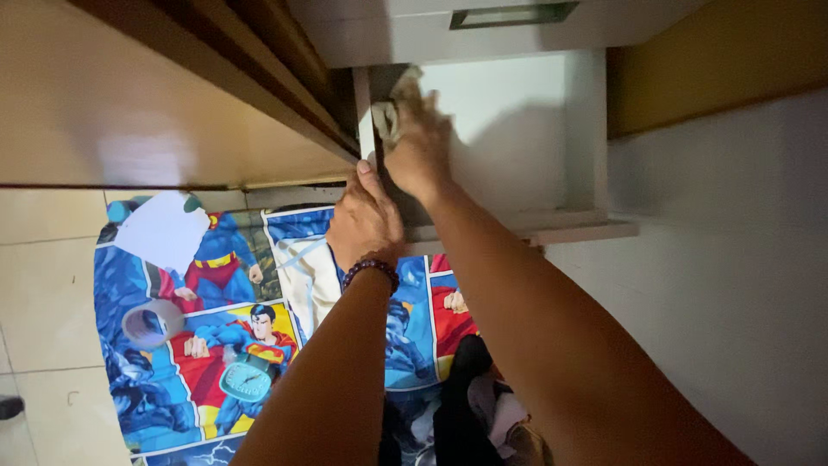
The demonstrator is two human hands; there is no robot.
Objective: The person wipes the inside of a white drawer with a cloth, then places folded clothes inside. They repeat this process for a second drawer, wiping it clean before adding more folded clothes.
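Note:
A white drawer stands pulled out below the cabinet top. My right hand is inside it against the left wall, pressing a crumpled greyish cloth to the corner. My left hand, with a dark bead bracelet on the wrist, grips the drawer's left side edge from outside, thumb up along it. The cloth is mostly hidden by my right fingers.
A brown wooden surface fills the upper left. Below lies a comic-print sheet on the tiled floor, with a tape roll, a teal alarm clock and a white paper. A white wall is at right.

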